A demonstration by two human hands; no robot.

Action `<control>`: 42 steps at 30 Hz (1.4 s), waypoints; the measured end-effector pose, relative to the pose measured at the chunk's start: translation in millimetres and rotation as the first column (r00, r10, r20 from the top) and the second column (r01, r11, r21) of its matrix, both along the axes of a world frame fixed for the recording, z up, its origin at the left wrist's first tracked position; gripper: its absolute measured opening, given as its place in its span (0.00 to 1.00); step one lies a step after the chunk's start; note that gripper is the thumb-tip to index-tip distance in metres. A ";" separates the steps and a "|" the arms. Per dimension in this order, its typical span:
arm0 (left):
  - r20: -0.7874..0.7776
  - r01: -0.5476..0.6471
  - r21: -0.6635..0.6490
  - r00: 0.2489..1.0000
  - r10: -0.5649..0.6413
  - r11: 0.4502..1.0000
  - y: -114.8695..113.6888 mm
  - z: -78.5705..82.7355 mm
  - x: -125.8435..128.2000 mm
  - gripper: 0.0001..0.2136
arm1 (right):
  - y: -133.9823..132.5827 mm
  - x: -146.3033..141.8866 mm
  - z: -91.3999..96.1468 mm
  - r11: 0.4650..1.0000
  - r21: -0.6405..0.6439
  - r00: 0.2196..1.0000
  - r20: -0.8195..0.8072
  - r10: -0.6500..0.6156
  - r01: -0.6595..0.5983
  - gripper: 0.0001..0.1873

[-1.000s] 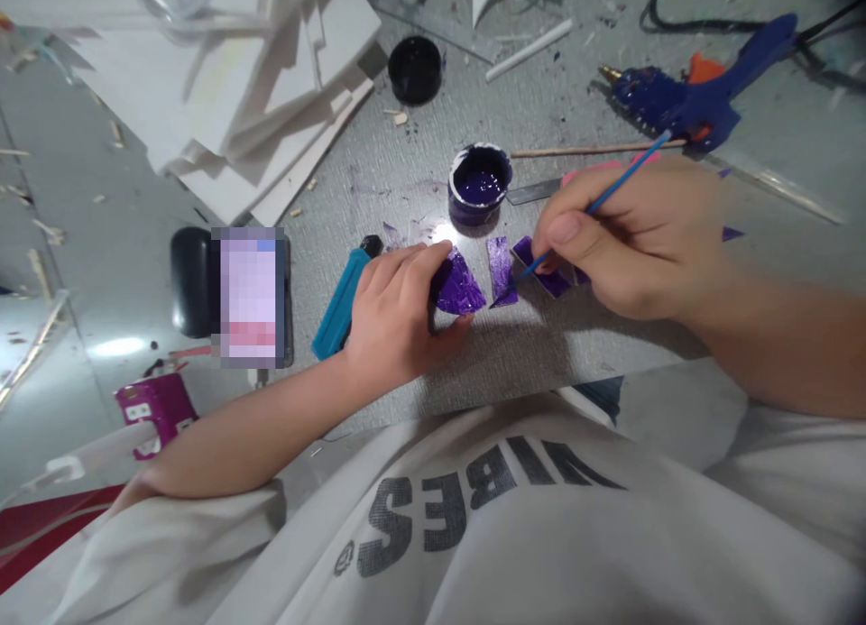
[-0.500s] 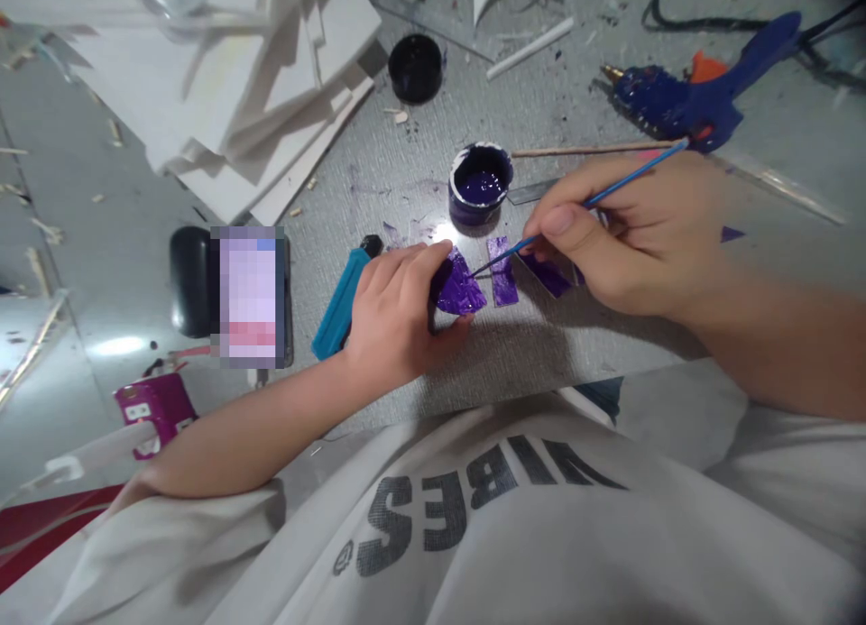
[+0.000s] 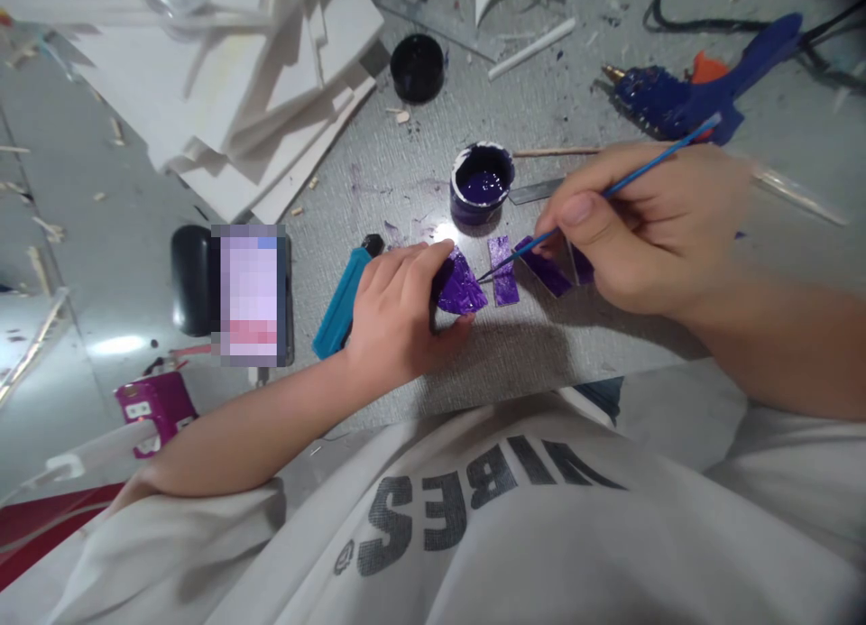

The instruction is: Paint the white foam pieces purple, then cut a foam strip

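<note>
Between the thumb and fingers of my left hand (image 3: 399,305) is a wedge-shaped piece (image 3: 462,285) coated in wet purple paint. My right hand (image 3: 642,224) pinches a thin blue paintbrush (image 3: 653,163), its dark tip at the right edge of the wedge. To the right of the wedge lie a narrow purple strip (image 3: 502,271) and another purple piece (image 3: 547,269), the latter partly under my right hand. A small paint pot (image 3: 482,188) holding dark purple paint stands just beyond the pieces. A teal box cutter (image 3: 336,309) lies against the back of my left hand.
White foam boards (image 3: 223,93) are stacked at the far left. A black lid (image 3: 418,68) sits behind the pot. At the far right rests a blue glue gun (image 3: 677,97) with its cable. A phone (image 3: 250,296) and a black case (image 3: 191,280) lie on the left.
My right hand has shifted slightly to the right with the paintbrush, whose tip has slid toward the wedge's right edge. My left hand keeps its hold.
</note>
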State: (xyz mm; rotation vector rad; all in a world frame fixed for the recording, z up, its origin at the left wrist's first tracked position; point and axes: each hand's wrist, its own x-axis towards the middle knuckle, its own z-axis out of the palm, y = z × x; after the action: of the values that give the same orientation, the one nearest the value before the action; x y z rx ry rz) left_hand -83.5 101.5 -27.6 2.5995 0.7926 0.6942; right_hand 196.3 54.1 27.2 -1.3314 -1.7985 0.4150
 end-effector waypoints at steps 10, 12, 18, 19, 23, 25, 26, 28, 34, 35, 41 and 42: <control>-0.044 -0.045 -0.095 0.998 0.040 0.995 -0.9 0.1 -0.6 0.39 | -2.5 -0.8 -4.8 0.999 -0.005 0.998 -0.038 0.049 -0.049 0.16; -0.046 -0.061 -0.098 0.997 0.057 0.993 -1.6 -0.2 0.0 0.40 | -2.1 -3.4 -8.9 0.985 0.000 0.983 -0.074 0.170 -0.171 0.14; -0.036 -0.082 -0.103 0.996 0.079 0.991 -2.1 -3.5 -0.1 0.43 | -0.6 -4.8 -8.5 0.983 0.080 0.986 0.042 0.161 -0.164 0.10; -0.031 -0.078 -0.109 0.997 0.075 0.991 -1.9 -4.1 -0.1 0.44 | -0.5 -4.4 -7.1 0.987 0.087 0.990 0.049 0.133 -0.137 0.10; 0.019 -0.075 -0.134 0.997 0.079 0.988 -1.8 -5.6 1.4 0.45 | 0.1 -6.3 -4.9 0.983 0.090 0.986 -0.047 0.163 -0.158 0.09; 0.035 -0.091 -0.144 0.995 0.096 0.985 -2.2 -5.7 2.3 0.46 | 0.7 -8.5 -7.1 0.965 0.115 0.968 -0.062 0.242 -0.234 0.08; 0.034 -0.097 -0.150 0.994 0.103 0.984 -2.3 -5.7 2.6 0.47 | 1.0 -9.1 -8.6 0.956 0.129 0.962 -0.043 0.269 -0.262 0.07; 0.019 -0.105 -0.167 0.994 0.109 0.980 -2.2 -5.5 2.8 0.48 | 1.2 -8.4 -11.3 0.950 0.166 0.964 0.030 0.263 -0.264 0.06; 0.034 -0.099 -0.189 0.994 0.107 0.977 -1.9 -6.7 2.6 0.48 | -1.8 -1.3 -8.6 0.947 0.215 0.960 0.195 0.200 -0.241 0.04; 0.045 -0.095 -0.185 0.994 0.104 0.978 -1.9 -7.4 2.7 0.48 | -2.8 -1.6 -7.7 0.944 0.205 0.957 0.184 0.223 -0.259 0.03; 0.093 -0.079 -0.161 0.991 0.095 0.984 -1.5 -11.8 3.7 0.47 | -8.4 2.4 -9.1 0.952 0.210 0.942 0.296 0.157 -0.225 0.02; 0.086 -0.078 -0.167 0.992 0.093 0.983 -1.4 -12.0 3.8 0.47 | -8.6 4.0 -9.4 0.948 0.230 0.934 0.329 0.137 -0.220 0.02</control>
State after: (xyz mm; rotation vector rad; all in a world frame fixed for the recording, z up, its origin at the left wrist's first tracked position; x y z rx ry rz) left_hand -79.7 100.1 -39.6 2.3805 0.8969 0.7367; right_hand 200.3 45.5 17.8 -1.0924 -2.1612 0.0564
